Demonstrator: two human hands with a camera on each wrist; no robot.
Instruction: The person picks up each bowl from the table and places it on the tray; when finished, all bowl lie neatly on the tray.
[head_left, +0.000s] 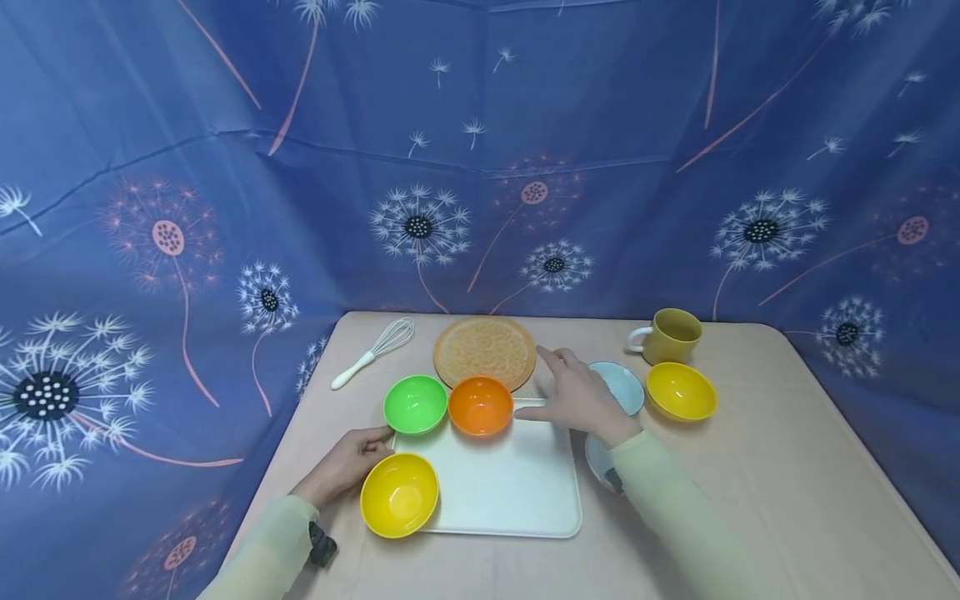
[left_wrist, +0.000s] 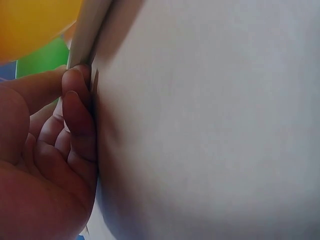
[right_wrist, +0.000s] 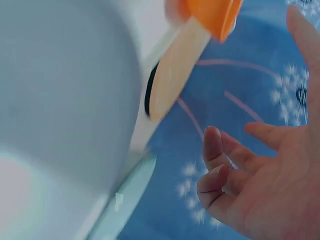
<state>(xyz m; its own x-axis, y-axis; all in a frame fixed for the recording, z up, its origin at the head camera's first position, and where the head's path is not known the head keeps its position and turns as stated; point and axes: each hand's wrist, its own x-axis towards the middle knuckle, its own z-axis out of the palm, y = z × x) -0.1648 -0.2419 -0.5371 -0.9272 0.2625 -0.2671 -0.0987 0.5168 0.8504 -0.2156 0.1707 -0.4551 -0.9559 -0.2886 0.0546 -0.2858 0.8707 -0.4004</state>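
At the left edge of a white tray (head_left: pixel 510 487), my left hand (head_left: pixel 345 464) pinches the rim with curled fingers, as the left wrist view also shows. On the tray's left part stand a green bowl (head_left: pixel 415 405), an orange bowl (head_left: pixel 481 407) and a yellow bowl (head_left: pixel 400 497), the last overhanging the front left corner. My right hand (head_left: pixel 579 396) hovers over the tray's back right corner, just right of the orange bowl. Its fingers are spread and hold nothing; the right wrist view (right_wrist: pixel 270 175) shows the palm bare.
Behind the tray lies a round tan pizza-like disc (head_left: pixel 483 348). A white whisk (head_left: pixel 372 354) rests at the back left. To the right are a pale blue plate (head_left: pixel 619 386), another pale dish (head_left: pixel 598 458) partly under the right arm, a second yellow bowl (head_left: pixel 681 392) and a mug (head_left: pixel 675 335).
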